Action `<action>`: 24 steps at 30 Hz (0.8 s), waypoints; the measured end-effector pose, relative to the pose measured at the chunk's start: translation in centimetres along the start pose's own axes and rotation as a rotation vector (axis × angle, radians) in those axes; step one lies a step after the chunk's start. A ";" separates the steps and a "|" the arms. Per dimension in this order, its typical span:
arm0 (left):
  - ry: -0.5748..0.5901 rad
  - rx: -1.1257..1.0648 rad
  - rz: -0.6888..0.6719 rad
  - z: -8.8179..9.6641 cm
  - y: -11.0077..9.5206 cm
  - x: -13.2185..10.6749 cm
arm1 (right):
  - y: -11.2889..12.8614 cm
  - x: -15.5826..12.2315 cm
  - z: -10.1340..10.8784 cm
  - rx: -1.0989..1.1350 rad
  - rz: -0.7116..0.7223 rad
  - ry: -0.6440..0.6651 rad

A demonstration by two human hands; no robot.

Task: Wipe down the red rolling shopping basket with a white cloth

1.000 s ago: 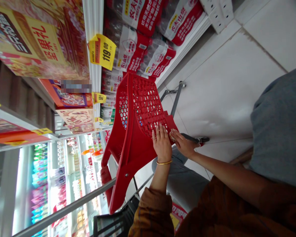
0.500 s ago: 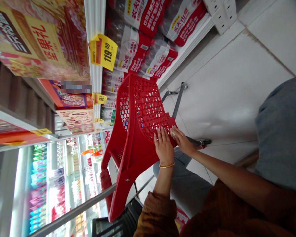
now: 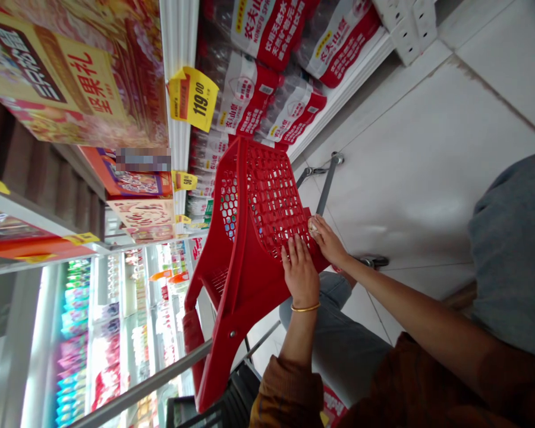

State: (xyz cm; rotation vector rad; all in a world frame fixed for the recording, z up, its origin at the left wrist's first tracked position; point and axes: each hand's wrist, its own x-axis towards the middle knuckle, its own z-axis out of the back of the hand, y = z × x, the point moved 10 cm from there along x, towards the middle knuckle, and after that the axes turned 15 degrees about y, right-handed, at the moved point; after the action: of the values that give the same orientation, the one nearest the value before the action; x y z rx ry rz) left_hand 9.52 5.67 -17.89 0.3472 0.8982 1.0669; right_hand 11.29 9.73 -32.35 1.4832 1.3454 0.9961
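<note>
A red plastic shopping cart [image 3: 245,285] with a honeycomb-holed basket stands tilted across the middle of the view. My left hand [image 3: 301,276], with a gold bracelet at the wrist, lies flat on the red panel beside the holes, fingers stretched out. Close to its right, my right hand [image 3: 332,241] is closed at the cart's edge. Its fingers press a small pale crumpled wad [image 3: 312,227] against the red plastic; I cannot tell whether it is cloth or paper. Part of the wad is hidden under the fingers.
Packs of red-labelled water bottles [image 3: 245,89] fill the low shelf at the top. Boxed goods [image 3: 71,71] and a yellow price tag [image 3: 194,98] are at the left. Cart legs with casters [image 3: 336,157] stand on the tiled floor [image 3: 410,160]. A metal rail [image 3: 138,389] crosses the lower left.
The whole view has shifted slightly. My right hand has slid up a little along the cart's edge with the wad. My left hand stays at the same place on the panel.
</note>
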 end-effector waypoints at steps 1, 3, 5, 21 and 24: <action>0.002 -0.003 0.002 -0.1 0.1 0.0 | -0.1 -0.2 -0.2 -0.001 -0.003 0.012; 0.004 -0.004 0.004 -0.2 0.1 0.0 | -0.1 -1.1 -0.3 -0.012 -0.001 0.021; 0.004 0.001 0.006 -0.3 0.1 0.0 | 0.0 -2.2 -0.3 -0.026 0.017 0.027; -0.107 -0.089 0.207 4.2 2.9 1.5 | 4.6 0.2 3.7 0.010 0.094 -0.193; -0.089 -0.073 0.196 3.7 2.9 1.3 | 5.9 3.1 2.4 0.005 0.123 -0.078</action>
State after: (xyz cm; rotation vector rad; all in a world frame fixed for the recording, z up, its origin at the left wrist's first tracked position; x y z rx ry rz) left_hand 10.87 8.79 -14.41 0.4247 0.7546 1.2512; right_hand 15.56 12.39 -27.41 1.6082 1.2146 1.0017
